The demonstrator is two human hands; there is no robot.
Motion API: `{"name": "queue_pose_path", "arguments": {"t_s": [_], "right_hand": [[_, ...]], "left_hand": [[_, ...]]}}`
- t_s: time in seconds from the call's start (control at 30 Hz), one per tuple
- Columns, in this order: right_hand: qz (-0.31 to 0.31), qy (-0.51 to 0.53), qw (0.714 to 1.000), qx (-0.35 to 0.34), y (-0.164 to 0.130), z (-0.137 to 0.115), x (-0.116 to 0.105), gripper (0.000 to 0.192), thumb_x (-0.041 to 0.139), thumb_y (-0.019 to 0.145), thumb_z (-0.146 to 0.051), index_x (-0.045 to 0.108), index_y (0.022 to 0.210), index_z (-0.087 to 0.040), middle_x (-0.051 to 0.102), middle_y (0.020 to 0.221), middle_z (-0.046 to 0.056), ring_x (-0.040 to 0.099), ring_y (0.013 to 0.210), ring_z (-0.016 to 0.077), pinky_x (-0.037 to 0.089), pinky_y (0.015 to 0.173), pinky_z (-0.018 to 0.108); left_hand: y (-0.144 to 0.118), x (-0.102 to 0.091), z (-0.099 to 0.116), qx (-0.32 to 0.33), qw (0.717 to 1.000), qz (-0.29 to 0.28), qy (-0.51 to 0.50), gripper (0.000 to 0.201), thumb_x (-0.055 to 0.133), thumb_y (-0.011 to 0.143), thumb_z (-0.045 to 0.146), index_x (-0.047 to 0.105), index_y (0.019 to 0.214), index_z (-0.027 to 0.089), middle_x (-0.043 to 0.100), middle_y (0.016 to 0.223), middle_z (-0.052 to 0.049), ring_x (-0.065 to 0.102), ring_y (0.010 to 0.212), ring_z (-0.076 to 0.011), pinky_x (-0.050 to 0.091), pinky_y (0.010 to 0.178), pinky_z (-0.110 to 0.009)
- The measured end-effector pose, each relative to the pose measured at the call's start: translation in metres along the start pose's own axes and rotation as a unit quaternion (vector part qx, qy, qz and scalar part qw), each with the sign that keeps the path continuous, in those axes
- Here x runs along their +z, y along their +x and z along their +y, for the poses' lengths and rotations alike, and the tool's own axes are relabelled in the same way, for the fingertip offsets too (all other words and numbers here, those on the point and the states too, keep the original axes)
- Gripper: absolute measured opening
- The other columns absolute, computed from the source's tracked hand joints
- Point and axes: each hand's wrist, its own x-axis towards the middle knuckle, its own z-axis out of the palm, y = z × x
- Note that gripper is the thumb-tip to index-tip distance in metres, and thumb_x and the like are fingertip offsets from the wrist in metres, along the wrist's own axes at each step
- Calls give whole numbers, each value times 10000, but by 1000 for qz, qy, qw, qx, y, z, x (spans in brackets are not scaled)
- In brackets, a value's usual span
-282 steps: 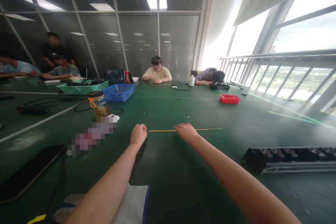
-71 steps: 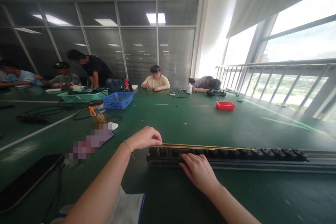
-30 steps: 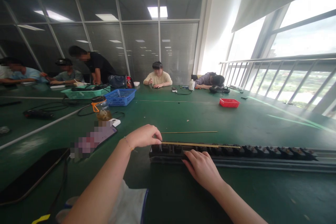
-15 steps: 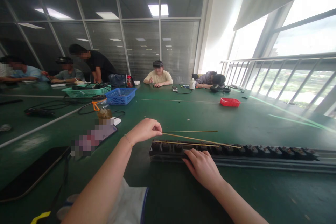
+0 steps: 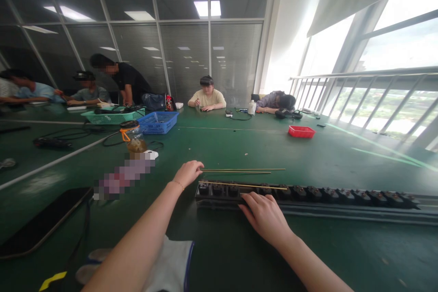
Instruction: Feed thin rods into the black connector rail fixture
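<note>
My left hand (image 5: pixel 188 175) is closed in a pinch on the end of a thin yellowish stick (image 5: pixel 239 172), low over the table behind the rail. A second thin stick (image 5: pixel 260 169) lies almost parallel just behind it. In front of me stretches a long dark rail (image 5: pixel 315 213) with a row of small black parts (image 5: pixel 311 192) carrying metal bits on top. Another stick (image 5: pixel 246 185) lies along the left part of that row. My right hand (image 5: pixel 265 212) grips the rail's near edge, fingers curled over it and thumb at its front; what the fingertips touch is hidden.
To the left are a dark flat device (image 5: pixel 44 221), a jar with an orange strap (image 5: pixel 135 139), and a blue basket (image 5: pixel 159 123) beside a green basket (image 5: pixel 112 117). A red tray (image 5: pixel 301 132) stands farther back. Several people sit or stand around the table.
My left hand has moved left and down with its stick, which has swung away from over the rail to lie beside the rear stick. My right hand stays at the rail.
</note>
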Motion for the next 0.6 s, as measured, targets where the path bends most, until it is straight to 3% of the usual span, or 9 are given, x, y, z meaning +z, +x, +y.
{"name": "queue_pose_path", "arguments": {"t_s": [0.17, 0.47, 0.6], "right_hand": [[-3, 2, 1000, 3, 0, 0, 1, 207, 377, 879, -281, 538, 971, -188, 594, 815, 18, 548, 724, 121, 265, 619, 265], [22, -11, 1000, -11, 0, -1, 2, 250, 349, 892, -313, 549, 957, -179, 595, 803, 32, 549, 706, 111, 279, 615, 256], [24, -10, 1000, -15, 0, -1, 3, 276, 330, 898, -317, 557, 958, -172, 597, 791, 43, 550, 707, 116, 283, 617, 255]], "left_hand": [[-1, 9, -5, 5, 1000, -3, 11, 289, 403, 819, 185, 635, 990, 212, 579, 966, -65, 551, 884, -180, 411, 797, -273], [2, 25, -3, 2, 998, 58, 9, 297, 381, 834, 178, 662, 930, 177, 610, 915, -73, 550, 903, -190, 422, 812, -288], [6, 8, 6, -33, 987, 138, -75, 298, 402, 825, 198, 611, 1037, 175, 613, 1005, -56, 566, 864, -156, 430, 790, -256]]}}
